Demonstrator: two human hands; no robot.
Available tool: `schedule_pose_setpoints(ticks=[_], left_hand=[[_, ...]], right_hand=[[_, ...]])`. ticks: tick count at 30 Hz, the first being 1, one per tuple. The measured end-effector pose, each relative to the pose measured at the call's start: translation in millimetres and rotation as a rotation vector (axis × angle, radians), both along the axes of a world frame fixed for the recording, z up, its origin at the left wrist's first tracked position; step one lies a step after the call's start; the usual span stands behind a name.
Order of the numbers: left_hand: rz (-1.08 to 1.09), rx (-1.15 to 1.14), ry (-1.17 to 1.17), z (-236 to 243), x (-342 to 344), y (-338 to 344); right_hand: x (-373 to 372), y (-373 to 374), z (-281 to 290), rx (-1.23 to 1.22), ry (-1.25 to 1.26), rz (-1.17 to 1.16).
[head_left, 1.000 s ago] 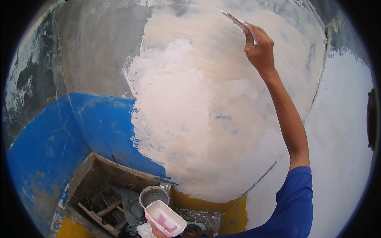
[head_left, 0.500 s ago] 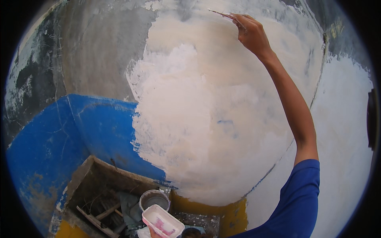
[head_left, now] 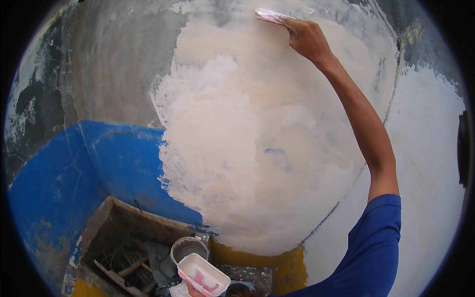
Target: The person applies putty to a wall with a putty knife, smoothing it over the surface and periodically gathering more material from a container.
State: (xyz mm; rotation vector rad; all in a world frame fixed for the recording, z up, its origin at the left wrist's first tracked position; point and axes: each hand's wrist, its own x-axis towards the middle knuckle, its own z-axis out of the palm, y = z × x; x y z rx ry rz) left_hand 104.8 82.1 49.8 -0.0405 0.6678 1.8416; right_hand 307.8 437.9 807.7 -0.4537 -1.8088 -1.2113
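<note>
Right hand [head_left: 308, 41], gripping a flat white-smeared spreader [head_left: 271, 15], shifts left over pale wall [head_left: 210, 123]. Left hand [head_left: 192, 291] clasps rectangular pink-white tub [head_left: 203, 287].

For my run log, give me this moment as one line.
Right hand: holds flat smeared tool before patchy white wall | Left hand: holds pink-and-white tray | Nearby: bucket, partly hidden by tray
</note>
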Motion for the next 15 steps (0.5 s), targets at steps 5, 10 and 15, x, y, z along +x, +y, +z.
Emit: schedule_pose_setpoints(ticks=[5,10,15], left_hand=[[-0.001,-0.034,-0.049,7.7,3.8,-0.1],[0.02,-0.013,-0.078,9.5,5.8,-5.8],[0.016,-0.001,-0.095,12.4,7.6,-3.3]], right_hand=[[24.5,-9.9,30.9,0.027,0.079,-0.026],[26.8,-7.8,37.8,0.137,0.08,-0.092],[61.9,-22.0,101.8,0.15,0.448,-0.118]])
